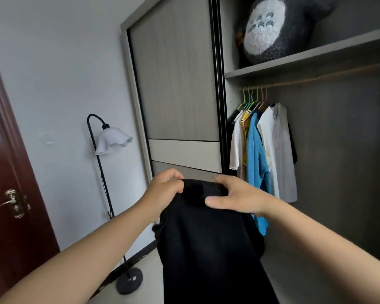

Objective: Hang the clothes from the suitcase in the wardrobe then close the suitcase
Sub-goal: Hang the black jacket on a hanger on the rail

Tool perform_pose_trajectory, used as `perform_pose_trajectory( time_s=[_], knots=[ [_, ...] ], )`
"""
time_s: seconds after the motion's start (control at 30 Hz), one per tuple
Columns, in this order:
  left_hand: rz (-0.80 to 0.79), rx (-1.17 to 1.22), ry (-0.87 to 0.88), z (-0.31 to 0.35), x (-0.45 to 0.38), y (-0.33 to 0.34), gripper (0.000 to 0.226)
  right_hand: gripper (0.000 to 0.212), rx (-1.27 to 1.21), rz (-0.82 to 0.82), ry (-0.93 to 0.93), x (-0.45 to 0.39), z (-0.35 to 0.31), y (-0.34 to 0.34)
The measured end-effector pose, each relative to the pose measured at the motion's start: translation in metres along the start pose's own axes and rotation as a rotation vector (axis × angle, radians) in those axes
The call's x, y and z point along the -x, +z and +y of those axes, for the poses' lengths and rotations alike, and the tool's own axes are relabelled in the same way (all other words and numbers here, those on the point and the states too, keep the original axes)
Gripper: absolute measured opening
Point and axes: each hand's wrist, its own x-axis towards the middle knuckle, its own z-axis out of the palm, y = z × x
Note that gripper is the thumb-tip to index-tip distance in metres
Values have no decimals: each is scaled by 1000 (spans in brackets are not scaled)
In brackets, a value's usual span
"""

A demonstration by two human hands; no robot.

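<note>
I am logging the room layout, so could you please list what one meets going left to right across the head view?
Dark red door → floor lamp → sliding wardrobe door → black garment, held by both hands → hanging shirts → open wardrobe's dark back wall.

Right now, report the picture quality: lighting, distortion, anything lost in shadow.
Head view: soft even light, no glare; wide-angle bending bows the wardrobe door and shelf; the black garment, gripped by left hand and right hand, shows hardly any detail.
</note>
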Motion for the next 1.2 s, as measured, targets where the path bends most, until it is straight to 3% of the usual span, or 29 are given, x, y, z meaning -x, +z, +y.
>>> perform_pose_trajectory(
  time_s=[0.07, 0.13, 0.2, 0.33, 0.47, 0.63, 0.7, 0.77, 0.87, 1.0, 1.2],
  knots=[
    [39, 19, 19, 1, -4, 0, 23, 44, 415, -10, -23, 0, -4, 0],
    [18, 10, 45, 3, -7, -2, 23, 28, 551, 198, -129, 1, -10, -2],
    [-75, 66, 101, 4, -6, -1, 22, 15, 482, 346, -160, 5, -15, -8],
    [-259, 120, 203, -2, -4, 13, 23, 25, 308, 477, -65, 14, -30, -32],
    [-290, -14, 263, -28, -20, 35, 26, 31, 148, 586, 41, 18, -30, -49],
    [-207, 230, 236, -29, -55, 68, 28, 26, -91, 686, 181, 28, -21, -84],
    [-125, 147, 415, -25, -58, 86, 27, 28, -152, 729, 228, 35, -12, -97],
    [-60, -47, 712, -19, -55, 111, 8, 31, -164, 758, 278, 42, 0, -110],
    [5, -352, 1048, -5, -50, 158, 30, 32, -150, 757, 296, 51, 20, -132],
    [-4, -539, 1135, 12, -63, 215, 31, 37, -185, 761, 281, 60, 46, -167],
    [-11, -619, 1124, 21, -106, 289, 18, 38, -63, 702, 242, 75, 89, -233]
  ],
)
